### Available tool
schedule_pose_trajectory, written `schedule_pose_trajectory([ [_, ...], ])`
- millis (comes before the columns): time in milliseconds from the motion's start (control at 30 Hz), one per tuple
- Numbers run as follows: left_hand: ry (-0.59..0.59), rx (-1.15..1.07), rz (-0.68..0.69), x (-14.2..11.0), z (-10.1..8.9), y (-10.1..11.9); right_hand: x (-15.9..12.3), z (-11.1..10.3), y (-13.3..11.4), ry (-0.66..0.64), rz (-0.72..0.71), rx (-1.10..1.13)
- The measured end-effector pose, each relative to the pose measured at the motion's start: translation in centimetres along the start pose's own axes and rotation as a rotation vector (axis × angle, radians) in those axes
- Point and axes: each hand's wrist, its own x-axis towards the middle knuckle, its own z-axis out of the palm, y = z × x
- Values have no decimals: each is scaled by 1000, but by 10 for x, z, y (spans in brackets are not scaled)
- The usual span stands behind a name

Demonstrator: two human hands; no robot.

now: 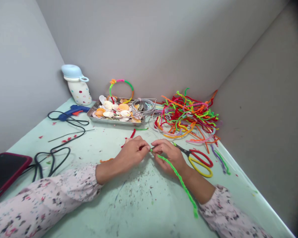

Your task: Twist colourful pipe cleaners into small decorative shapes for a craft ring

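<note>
My left hand (134, 150) is closed, with thumb and fingertips pinched together at the short end of a green pipe cleaner. Opposite it, my right hand (170, 155) grips the same green pipe cleaner (180, 178), whose long fuzzy tail hangs over the wrist toward me. The fingertips of both hands nearly meet above the table. Bits of red pipe cleaner (132, 133) show behind and at my left hand; whether they are held is unclear. Scissors (201, 162) with red and yellow handles lie just right of my right hand, blades partly hidden.
A metal tray (114, 122) of seashells bears a colourful pipe-cleaner hoop (133, 89) and coiled grey wire (144, 107). Beside it lies a pile of pipe cleaners (191, 115). On the left are a bottle (79, 91), blue glue gun (73, 111), black cord (53, 158) and phone (7, 172).
</note>
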Motion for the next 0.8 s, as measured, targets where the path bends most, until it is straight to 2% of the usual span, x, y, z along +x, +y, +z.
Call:
schedule_pose_trajectory([
  [433, -4, -25, -33, 0, 2, 1, -1, 0, 0, -18, 22, -4],
  [800, 14, -6, 43, -4, 2, 2, 1, 0, -1, 34, 29, -72],
])
